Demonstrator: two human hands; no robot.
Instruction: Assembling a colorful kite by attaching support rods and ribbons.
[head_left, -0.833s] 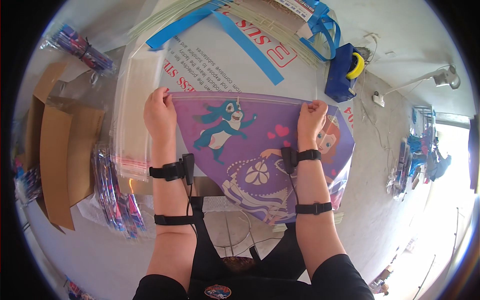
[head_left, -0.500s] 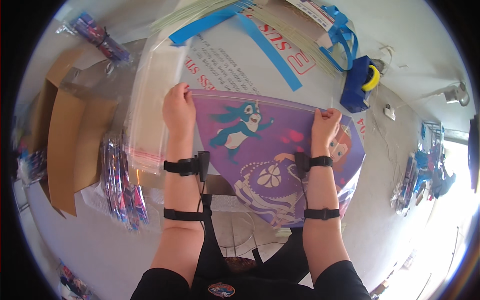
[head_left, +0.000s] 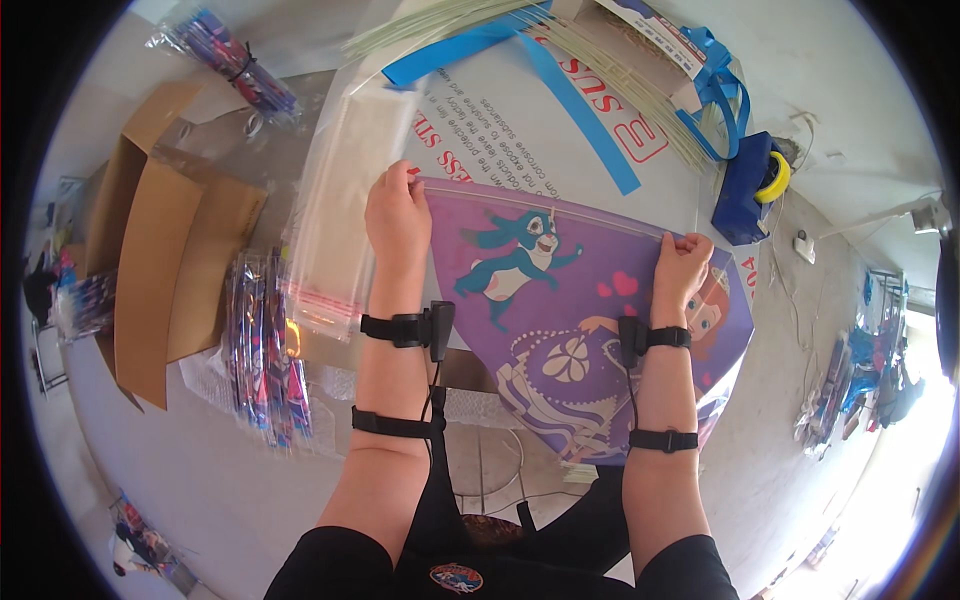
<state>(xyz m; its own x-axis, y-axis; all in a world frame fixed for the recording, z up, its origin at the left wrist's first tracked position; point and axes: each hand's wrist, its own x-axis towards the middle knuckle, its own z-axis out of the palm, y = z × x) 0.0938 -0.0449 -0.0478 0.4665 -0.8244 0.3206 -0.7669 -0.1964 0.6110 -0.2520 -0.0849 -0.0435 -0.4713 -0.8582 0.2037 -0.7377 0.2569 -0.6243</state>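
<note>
A purple kite (head_left: 540, 225) with a blue cartoon rabbit and a figure in a gown lies spread over the table's near part, and its lower point hangs past the near edge. Along its far edge runs a thin pale rod. My left hand (head_left: 397, 215) pinches the left corner of this edge between thumb and fingers. Towards the right end, my right hand (head_left: 683, 268) grips the same edge with bent fingers. Between my hands the edge is drawn straight. My right forearm covers part of the printed figure.
Beyond the kite lie blue ribbon strips (head_left: 585, 115) and a bundle of thin pale rods (head_left: 640, 85). A blue tape dispenser (head_left: 745, 195) stands at the right. Clear plastic sleeves (head_left: 345, 200) lie at the left, beside packaged bundles (head_left: 265, 350) and an open cardboard box (head_left: 165, 290).
The whole scene has shifted to the right in the picture. Both hands keep their hold on the kite's far edge, with little change relative to it.
</note>
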